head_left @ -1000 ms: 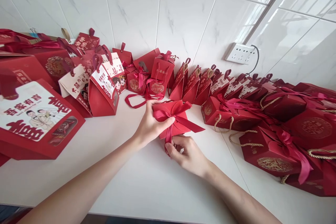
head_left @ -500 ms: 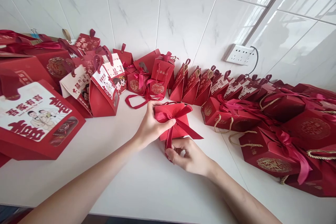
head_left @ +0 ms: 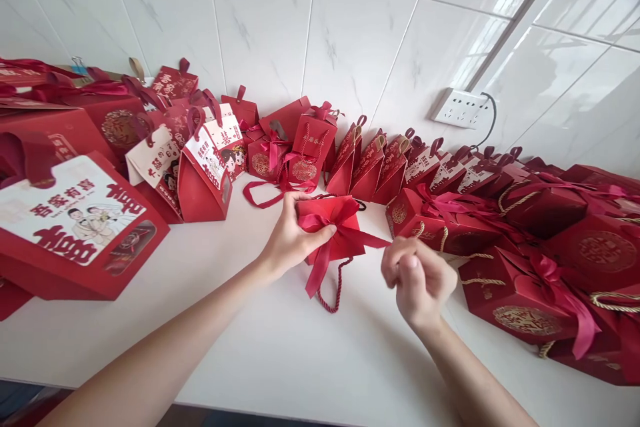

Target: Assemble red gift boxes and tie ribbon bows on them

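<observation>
A small red gift box (head_left: 346, 248) sits in the middle of the white table. Its top carries a tied red satin ribbon (head_left: 321, 267), one tail hanging over the front. My left hand (head_left: 291, 237) grips the box from the left side, its thumb pressed on the ribbon's knot. To the right, my right hand (head_left: 419, 278) is closed in a pinch on the ribbon's other tail, which is stretched taut toward it. A twisted dark red cord handle (head_left: 329, 309) loops down from the box's front onto the table.
Finished-looking red gift boxes line the wall. A large box with a printed couple (head_left: 85, 213) stands at left, ribboned boxes with gold cords (head_left: 525, 300) at right. A loose ribbon loop (head_left: 263, 203) lies behind my left hand. A socket strip (head_left: 457, 108) is on the tiled wall.
My right hand has left the front ribbon tail and moved right and up, now pulling the right-hand tail outward. The front tail and cord hang free. My left hand keeps its hold.
</observation>
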`<state>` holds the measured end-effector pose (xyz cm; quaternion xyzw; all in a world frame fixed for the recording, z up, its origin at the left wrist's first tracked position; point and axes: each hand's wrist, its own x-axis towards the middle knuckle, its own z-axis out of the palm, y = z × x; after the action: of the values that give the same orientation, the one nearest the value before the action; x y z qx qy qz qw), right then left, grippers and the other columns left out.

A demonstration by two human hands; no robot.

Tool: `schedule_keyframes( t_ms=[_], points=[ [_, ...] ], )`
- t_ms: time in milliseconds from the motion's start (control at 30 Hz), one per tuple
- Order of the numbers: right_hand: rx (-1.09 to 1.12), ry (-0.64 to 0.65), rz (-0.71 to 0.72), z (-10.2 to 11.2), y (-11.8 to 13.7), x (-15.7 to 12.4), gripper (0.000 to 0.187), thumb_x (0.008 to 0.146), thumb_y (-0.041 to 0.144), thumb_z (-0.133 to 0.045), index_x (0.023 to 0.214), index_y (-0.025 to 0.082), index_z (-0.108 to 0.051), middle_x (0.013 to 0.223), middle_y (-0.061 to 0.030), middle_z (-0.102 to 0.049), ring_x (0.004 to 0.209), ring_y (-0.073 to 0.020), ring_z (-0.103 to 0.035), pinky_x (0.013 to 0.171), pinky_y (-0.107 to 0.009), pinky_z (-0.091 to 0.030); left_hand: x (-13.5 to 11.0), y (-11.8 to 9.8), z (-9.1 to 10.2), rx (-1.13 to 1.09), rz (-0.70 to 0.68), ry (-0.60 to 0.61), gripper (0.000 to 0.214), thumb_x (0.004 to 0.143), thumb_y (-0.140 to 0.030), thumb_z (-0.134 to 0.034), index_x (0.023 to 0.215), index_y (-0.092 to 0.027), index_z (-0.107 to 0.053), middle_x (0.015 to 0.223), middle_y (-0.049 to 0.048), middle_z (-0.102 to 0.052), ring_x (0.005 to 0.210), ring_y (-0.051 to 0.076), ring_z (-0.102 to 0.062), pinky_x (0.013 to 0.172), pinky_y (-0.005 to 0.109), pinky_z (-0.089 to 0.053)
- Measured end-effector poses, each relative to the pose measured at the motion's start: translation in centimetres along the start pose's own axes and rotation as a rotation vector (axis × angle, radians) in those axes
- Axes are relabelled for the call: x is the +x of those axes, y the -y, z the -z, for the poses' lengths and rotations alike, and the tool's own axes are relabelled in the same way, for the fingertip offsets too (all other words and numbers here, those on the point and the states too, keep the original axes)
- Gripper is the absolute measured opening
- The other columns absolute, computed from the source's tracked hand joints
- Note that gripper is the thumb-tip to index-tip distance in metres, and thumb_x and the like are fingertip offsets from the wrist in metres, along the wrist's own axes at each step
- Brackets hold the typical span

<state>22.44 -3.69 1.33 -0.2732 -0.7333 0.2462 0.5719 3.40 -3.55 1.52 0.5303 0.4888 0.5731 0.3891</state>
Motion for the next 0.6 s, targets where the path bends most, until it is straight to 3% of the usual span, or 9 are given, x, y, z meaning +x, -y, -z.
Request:
schedule_keyframes(
  t_ms=[33,100,233,367,467,600],
  points=[
    [-0.022,-0.079,-0.049,0.1,-0.2,0.3,0.028,0.090,0.040,-0.048,0.069,0.021,-0.047,0.051,0.0049,-0.042,0.041,-0.0078,-0.036,0.040,-0.021,-0.030,0.0,0.0,0.0,0.003,0.004,0.003,0.050,0.069,-0.033,-0.072,0.103,-0.025,-0.037,0.088,-0.0012,-0.062,0.078,0.018,-0.065,0.069,0.032,-0.053],
    [-0.092,-0.078,-0.184,0.2,-0.5,0.9,0.024,0.084,0.042,-0.056,0.078,0.022,-0.046,0.057,0.0055,-0.043,0.043,-0.0074,-0.036,0.039,-0.020,-0.028,-0.1,-0.1,-0.1,0.005,0.000,0.009,0.050,0.068,-0.032,-0.073,0.103,-0.024,-0.037,0.090,-0.0005,-0.062,0.080,0.018,-0.065,0.071,0.032,-0.053],
    [-0.213,0.209,-0.365,-0.3,-0.9,1.5,0.033,0.082,0.047,-0.055,0.066,0.020,-0.042,0.051,0.0055,-0.041,0.044,-0.0075,-0.035,0.042,-0.021,-0.029,-0.1,-0.2,-0.1,0.014,-0.038,0.011,0.050,0.067,-0.031,-0.072,0.102,-0.023,-0.037,0.093,0.0007,-0.061,0.083,0.018,-0.063,0.074,0.033,-0.052],
    [-0.204,0.404,-0.391,-0.2,-1.0,1.6,0.040,0.083,0.051,-0.047,0.060,0.020,-0.041,0.049,0.0046,-0.040,0.045,-0.0078,-0.032,0.043,-0.022,-0.027,0.2,0.1,0.0,0.088,-0.102,-0.018,0.050,0.065,-0.030,-0.072,0.100,-0.022,-0.037,0.096,0.0022,-0.058,0.089,0.019,-0.061,0.080,0.035,-0.051],
    [-0.262,0.459,-0.394,-0.1,-0.9,1.6,0.034,0.080,0.047,-0.053,0.062,0.020,-0.043,0.052,0.0047,-0.041,0.046,-0.0079,-0.031,0.044,-0.022,-0.026,0.4,0.4,0.1,0.160,-0.157,-0.047,0.051,0.064,-0.030,-0.072,0.100,-0.022,-0.038,0.103,0.0040,-0.054,0.096,0.021,-0.059,0.085,0.037,-0.049],
    [-0.211,0.502,-0.458,0.1,-0.9,1.8,0.028,0.083,0.037,-0.048,0.061,0.021,-0.040,0.049,0.0053,-0.042,0.045,-0.0082,-0.033,0.046,-0.022,-0.027,0.6,0.5,0.3,0.177,-0.113,-0.043,0.052,0.064,-0.031,-0.071,0.102,-0.022,-0.037,0.103,0.0050,-0.054,0.094,0.022,-0.060,0.082,0.038,-0.049]
  ],
)
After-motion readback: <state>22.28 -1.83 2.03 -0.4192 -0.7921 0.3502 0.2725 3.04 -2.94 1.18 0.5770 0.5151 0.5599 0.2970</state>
